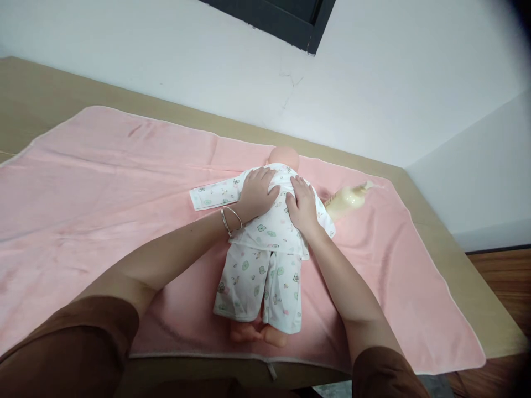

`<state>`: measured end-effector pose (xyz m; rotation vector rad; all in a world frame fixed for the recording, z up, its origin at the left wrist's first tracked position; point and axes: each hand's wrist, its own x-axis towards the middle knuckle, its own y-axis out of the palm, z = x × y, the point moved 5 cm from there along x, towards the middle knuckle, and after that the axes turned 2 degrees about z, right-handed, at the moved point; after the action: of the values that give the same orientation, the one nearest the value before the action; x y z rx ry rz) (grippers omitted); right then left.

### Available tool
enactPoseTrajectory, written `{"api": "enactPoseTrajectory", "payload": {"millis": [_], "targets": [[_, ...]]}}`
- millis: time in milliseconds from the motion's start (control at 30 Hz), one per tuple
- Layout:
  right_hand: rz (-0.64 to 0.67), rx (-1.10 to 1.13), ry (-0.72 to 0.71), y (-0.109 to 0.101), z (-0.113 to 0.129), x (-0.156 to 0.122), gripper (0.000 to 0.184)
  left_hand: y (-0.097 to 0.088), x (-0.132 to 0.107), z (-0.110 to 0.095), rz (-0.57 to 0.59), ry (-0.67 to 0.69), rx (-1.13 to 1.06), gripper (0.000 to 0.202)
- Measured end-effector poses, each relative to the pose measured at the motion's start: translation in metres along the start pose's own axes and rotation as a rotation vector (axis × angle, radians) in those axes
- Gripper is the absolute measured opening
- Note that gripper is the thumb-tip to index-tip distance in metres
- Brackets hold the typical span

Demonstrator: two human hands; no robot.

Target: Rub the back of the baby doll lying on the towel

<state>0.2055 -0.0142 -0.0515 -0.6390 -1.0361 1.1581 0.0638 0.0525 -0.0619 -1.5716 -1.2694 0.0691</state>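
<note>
Doll (pixel 271 235) lies on pink blanket (pixel 398 249) over worktop (pixel 489 309). Our left hand (pixel 258 193) and right hand (pixel 304 205) rest on shirt (pixel 262 228), palms down, thumbs spread from fingers. We judge doll light, fairly stiff; shirt soft, apt to slide; best hold, both sides of torso.

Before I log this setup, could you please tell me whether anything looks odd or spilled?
What looks like a yellowish bottle lies on its side beside the doll instead of standing; no spill is visible. The wall bears thin dark marks.
</note>
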Motion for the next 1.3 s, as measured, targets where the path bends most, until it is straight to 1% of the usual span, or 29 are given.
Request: {"api": "enactPoseTrajectory", "payload": {"millis": [100, 167, 300, 333, 367, 433, 500, 533, 600, 667, 733, 800, 933, 967, 1000, 1100, 1133, 1167, 1267, 1300], "targets": [[0.005, -0.01, -0.008, 0.001, 0.001, 0.0, 0.056, 0.0, 0.0, 0.0, 0.0, 0.002, -0.004, 0.05], [-0.022, -0.042, -0.016, 0.0, 0.005, -0.003, 0.056, 0.0, 0.0, 0.001, -0.003, -0.001, -0.004, 0.049], [-0.19, -0.156, -0.047, -0.009, 0.015, -0.013, 0.054, 0.0, 0.0, 0.002, -0.002, -0.002, -0.023, 0.048], [-0.204, -0.163, -0.066, -0.011, 0.018, -0.014, 0.054, 0.0, 0.0, 0.002, -0.002, -0.002, -0.033, 0.048], [-0.18, -0.153, -0.093, -0.01, 0.02, -0.014, 0.054, -0.001, 0.0, 0.002, -0.005, -0.001, -0.044, 0.047], [-0.051, -0.101, -0.14, -0.005, 0.022, -0.013, 0.058, -0.002, -0.001, 0.002, -0.014, 0.001, -0.064, 0.046], [0.081, -0.048, -0.154, 0.0, 0.023, -0.012, 0.061, -0.003, -0.001, 0.002, -0.024, 0.006, -0.078, 0.048], [0.111, -0.033, -0.15, 0.001, 0.023, -0.012, 0.062, -0.003, -0.002, 0.003, -0.028, 0.009, -0.082, 0.049], [0.079, -0.036, -0.146, -0.001, 0.026, -0.012, 0.061, -0.002, -0.002, 0.003, -0.034, 0.013, -0.085, 0.052], [0.045, -0.059, -0.171, -0.002, 0.031, -0.014, 0.06, -0.001, -0.003, 0.004, -0.042, 0.016, -0.085, 0.055], [0.076, -0.076, -0.2, 0.0, 0.035, -0.016, 0.058, -0.001, -0.003, 0.005, -0.047, 0.024, -0.089, 0.056], [0.094, -0.088, -0.197, 0.001, 0.035, -0.016, 0.057, -0.002, -0.003, 0.004, -0.044, 0.03, -0.097, 0.055], [-0.049, -0.112, -0.162, -0.007, 0.034, -0.016, 0.069, -0.003, -0.002, 0.003, -0.033, 0.016, -0.103, 0.051], [-0.052, -0.107, -0.16, -0.007, 0.034, -0.016, 0.071, -0.003, -0.002, 0.003, -0.032, 0.014, -0.103, 0.05], [-0.023, -0.096, -0.16, -0.006, 0.035, -0.015, 0.071, -0.004, -0.002, 0.003, -0.032, 0.015, -0.103, 0.049], [0.121, -0.064, -0.153, -0.002, 0.035, -0.014, 0.062, -0.003, -0.002, 0.004, -0.033, 0.017, -0.101, 0.05], [0.136, -0.057, -0.153, -0.002, 0.036, -0.014, 0.06, -0.003, -0.002, 0.004, -0.034, 0.016, -0.101, 0.05], [0.116, -0.053, -0.155, -0.004, 0.036, -0.014, 0.059, -0.002, -0.002, 0.004, -0.034, 0.014, -0.1, 0.05], [-0.019, -0.047, -0.171, -0.012, 0.037, -0.014, 0.058, -0.002, -0.001, 0.005, -0.041, 0.015, -0.096, 0.05], [-0.034, -0.045, -0.173, -0.012, 0.037, -0.014, 0.058, -0.002, -0.001, 0.005, -0.042, 0.017, -0.096, 0.049]]}}
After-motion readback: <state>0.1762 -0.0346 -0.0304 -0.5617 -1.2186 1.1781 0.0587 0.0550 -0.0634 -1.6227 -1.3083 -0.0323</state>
